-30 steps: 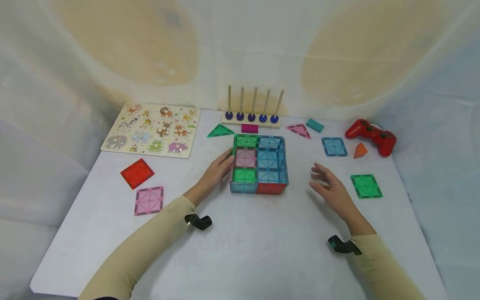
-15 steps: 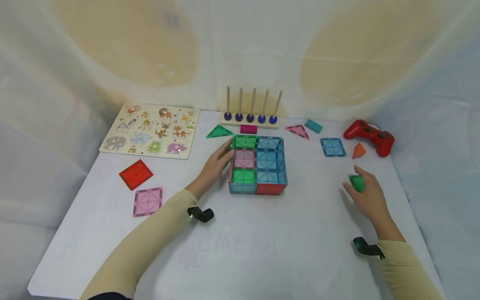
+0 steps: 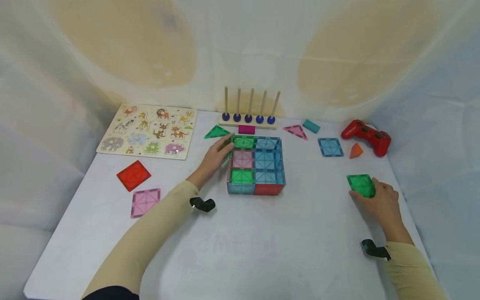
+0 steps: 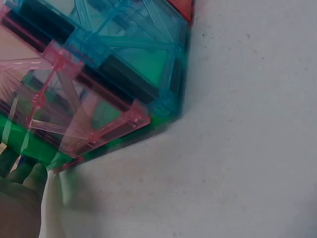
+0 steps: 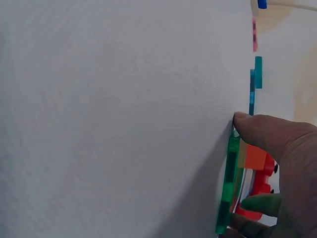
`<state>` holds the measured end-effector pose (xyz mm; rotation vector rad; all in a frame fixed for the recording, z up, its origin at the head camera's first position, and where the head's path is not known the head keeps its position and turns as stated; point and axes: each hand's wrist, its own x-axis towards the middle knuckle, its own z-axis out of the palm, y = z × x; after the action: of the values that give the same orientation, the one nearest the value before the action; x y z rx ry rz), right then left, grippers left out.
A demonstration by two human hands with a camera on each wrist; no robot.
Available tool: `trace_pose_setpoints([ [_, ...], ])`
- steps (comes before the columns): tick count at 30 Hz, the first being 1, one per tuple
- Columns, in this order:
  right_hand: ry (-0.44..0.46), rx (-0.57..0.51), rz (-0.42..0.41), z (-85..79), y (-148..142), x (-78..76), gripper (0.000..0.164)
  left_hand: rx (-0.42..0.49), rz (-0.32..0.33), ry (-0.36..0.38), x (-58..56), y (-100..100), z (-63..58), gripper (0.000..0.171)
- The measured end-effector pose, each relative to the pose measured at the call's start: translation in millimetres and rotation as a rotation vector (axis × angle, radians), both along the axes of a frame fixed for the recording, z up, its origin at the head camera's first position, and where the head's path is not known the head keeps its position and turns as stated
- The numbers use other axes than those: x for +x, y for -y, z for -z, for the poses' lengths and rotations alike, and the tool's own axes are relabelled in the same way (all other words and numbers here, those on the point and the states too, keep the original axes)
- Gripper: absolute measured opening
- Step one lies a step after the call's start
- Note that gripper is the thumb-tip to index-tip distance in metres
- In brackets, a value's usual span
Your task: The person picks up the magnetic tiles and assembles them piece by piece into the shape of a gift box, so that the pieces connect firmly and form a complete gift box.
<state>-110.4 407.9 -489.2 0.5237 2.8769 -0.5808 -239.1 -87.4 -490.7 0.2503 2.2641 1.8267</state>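
A box of clear magnetic tiles (image 3: 267, 160), blue, green, pink and red, stands mid-table. Against its left wall, near the far corner, rests my left hand (image 3: 211, 162), fingers fairly straight. The left wrist view shows the fingertips beside a green part at the box's edge, with pink and blue tiles (image 4: 133, 44) close by. At the right, my right hand (image 3: 383, 204) holds a green square magnetic tile (image 3: 361, 185) by its edges, thumb at the near left corner and fingers at the right edge. In the right wrist view this tile (image 5: 228, 183) appears nearly edge-on.
Left lie an animal puzzle board (image 3: 148, 131), a red tile (image 3: 133, 175) and a pink tile (image 3: 145, 202). Behind the box is a pegged wooden stand (image 3: 248, 120). Farther right are a blue tile (image 3: 331, 147), an orange piece (image 3: 356, 151) and a red game controller (image 3: 367, 136).
My right hand has moved right from beside the box to the green square tile and taken hold of it. My left hand has slid slightly toward the box's far corner.
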Motion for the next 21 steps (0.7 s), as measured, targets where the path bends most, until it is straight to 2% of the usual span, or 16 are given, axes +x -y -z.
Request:
trace_pose_setpoints([
  [6, -0.006, 0.029, -0.025, -1.3, 5.5, -0.7, 0.095, 0.009, 0.013, 0.005, 2.1, 3.0, 3.1, 0.055],
  [12, -0.027, 0.006, -0.067, -4.2, 15.9, -4.2, 0.088, 0.020, 0.044, 0.006, 7.6, 0.6, 5.7, 0.056],
  [16, -0.070, -0.011, -0.153, -9.3, 28.3, -8.5, 0.085, 0.033, 0.067, -0.005, 11.4, -1.2, 6.4, 0.053],
  [21, -0.142, -0.033, -0.286, -27.9, 51.7, -17.5, 0.080, 0.032, 0.093, -0.019, 15.4, -3.8, 6.6, 0.052],
])
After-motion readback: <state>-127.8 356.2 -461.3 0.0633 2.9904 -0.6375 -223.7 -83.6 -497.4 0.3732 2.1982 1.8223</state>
